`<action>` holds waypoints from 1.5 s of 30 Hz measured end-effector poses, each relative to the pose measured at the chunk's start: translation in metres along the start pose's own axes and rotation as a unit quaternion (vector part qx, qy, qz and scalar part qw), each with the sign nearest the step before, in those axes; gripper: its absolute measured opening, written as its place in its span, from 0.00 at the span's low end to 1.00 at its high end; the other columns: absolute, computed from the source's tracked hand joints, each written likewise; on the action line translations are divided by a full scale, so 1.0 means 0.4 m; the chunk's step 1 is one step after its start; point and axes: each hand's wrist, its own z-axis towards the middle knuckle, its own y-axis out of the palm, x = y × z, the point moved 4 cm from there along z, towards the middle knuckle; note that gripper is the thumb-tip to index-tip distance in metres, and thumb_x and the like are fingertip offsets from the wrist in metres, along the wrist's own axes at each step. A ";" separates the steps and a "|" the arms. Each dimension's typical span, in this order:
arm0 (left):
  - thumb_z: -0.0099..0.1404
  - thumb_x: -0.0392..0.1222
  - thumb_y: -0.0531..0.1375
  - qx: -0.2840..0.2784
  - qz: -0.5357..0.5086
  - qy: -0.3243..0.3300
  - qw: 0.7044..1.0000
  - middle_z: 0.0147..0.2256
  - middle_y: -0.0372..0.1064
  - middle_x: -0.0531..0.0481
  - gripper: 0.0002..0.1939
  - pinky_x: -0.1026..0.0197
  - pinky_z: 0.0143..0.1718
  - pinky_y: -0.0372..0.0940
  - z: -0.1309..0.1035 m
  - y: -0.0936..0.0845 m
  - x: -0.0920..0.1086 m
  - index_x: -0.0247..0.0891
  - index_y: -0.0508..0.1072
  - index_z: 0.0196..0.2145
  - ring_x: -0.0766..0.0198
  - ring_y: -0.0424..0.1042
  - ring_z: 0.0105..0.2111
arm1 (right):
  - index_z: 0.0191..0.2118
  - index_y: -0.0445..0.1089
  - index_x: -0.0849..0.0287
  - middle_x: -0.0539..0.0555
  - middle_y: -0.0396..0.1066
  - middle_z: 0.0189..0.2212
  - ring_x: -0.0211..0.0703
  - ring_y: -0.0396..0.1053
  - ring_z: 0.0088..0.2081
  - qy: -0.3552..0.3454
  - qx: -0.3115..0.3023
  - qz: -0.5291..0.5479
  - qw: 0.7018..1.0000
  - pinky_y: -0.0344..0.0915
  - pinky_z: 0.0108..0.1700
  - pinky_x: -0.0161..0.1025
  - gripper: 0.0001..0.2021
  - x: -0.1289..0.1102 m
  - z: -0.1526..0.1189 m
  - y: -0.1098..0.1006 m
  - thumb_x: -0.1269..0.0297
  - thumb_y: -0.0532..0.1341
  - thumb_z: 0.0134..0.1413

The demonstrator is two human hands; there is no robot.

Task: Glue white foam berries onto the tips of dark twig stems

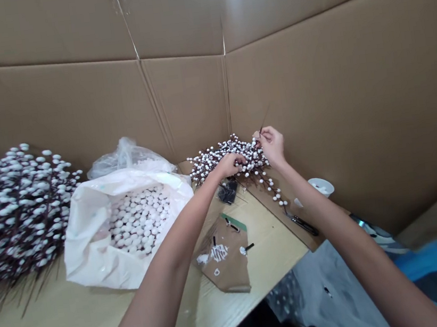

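At the far corner of the table lies a bunch of artificial white-berry stems (212, 160) with dark brown twigs. My left hand (231, 165) reaches onto its front, fingers curled down among the berries; the fingertips are partly hidden. Just right of the bunch, my right hand (272, 144) is closed in a pinch, raised a little above the berries. Between thumb and fingers it holds a thin dark stem (264, 119), whose bare tip points up and right. Whether berries hang from that stem is unclear.
An open white bag (87, 239) holds many white balls (141, 219). Larger berry branches (18, 206) lie at left. Glue-smeared cardboard (229, 280), black-handled scissors (302, 223), a small black packet (228, 190) and a white bowl (328, 185) are nearby. Tall cardboard walls (189, 97) stand behind.
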 end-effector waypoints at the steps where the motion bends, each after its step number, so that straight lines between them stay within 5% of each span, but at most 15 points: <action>1: 0.54 0.27 0.58 0.006 -0.005 0.005 1.000 0.42 0.75 0.44 0.17 0.62 0.47 0.64 -0.001 -0.004 0.001 0.31 0.76 0.41 0.60 0.72 0.42 | 0.30 0.57 0.55 0.50 0.68 0.26 0.36 0.67 0.26 -0.004 -0.002 0.003 1.000 0.65 0.29 0.33 0.09 -0.007 0.001 -0.001 0.58 0.58 0.52; 10: 0.56 0.28 0.57 0.009 -0.007 0.031 0.999 0.43 0.76 0.45 0.16 0.61 0.49 0.62 0.008 -0.017 -0.001 0.32 0.76 0.42 0.60 0.71 0.44 | 0.30 0.60 0.56 0.51 0.70 0.28 0.37 0.70 0.31 -0.059 -0.057 0.020 0.996 0.66 0.32 0.33 0.05 -0.075 -0.006 0.027 0.63 0.57 0.53; 18: 0.56 0.27 0.56 -0.014 0.044 0.047 0.998 0.39 0.71 0.46 0.18 0.57 0.48 0.61 0.015 -0.014 0.003 0.37 0.76 0.42 0.57 0.68 0.42 | 0.27 0.59 0.56 0.46 0.64 0.21 0.32 0.62 0.21 -0.048 -0.029 -0.007 0.998 0.60 0.24 0.30 0.08 -0.031 0.020 -0.003 0.64 0.60 0.51; 32: 0.54 0.26 0.58 0.018 -0.043 0.052 0.998 0.43 0.74 0.42 0.15 0.57 0.49 0.63 0.023 0.005 -0.035 0.33 0.79 0.39 0.58 0.71 0.44 | 0.29 0.59 0.56 0.47 0.67 0.23 0.34 0.66 0.24 -0.065 -0.014 0.044 0.997 0.61 0.24 0.31 0.10 -0.031 0.025 0.029 0.60 0.60 0.53; 39: 0.51 0.22 0.57 0.015 -0.093 0.057 0.994 0.44 0.75 0.42 0.20 0.58 0.45 0.66 0.017 -0.008 -0.029 0.32 0.78 0.41 0.59 0.72 0.45 | 0.28 0.56 0.55 0.46 0.66 0.23 0.33 0.63 0.22 -0.061 0.020 0.042 0.997 0.61 0.23 0.31 0.12 -0.012 0.035 0.006 0.58 0.60 0.52; 45: 0.56 0.28 0.59 0.007 -0.091 0.070 0.993 0.40 0.77 0.44 0.13 0.59 0.46 0.65 0.024 -0.004 -0.023 0.33 0.78 0.39 0.59 0.72 0.43 | 0.28 0.56 0.55 0.47 0.67 0.24 0.34 0.65 0.24 -0.059 0.007 0.033 0.998 0.61 0.24 0.31 0.12 -0.015 0.032 -0.008 0.58 0.61 0.51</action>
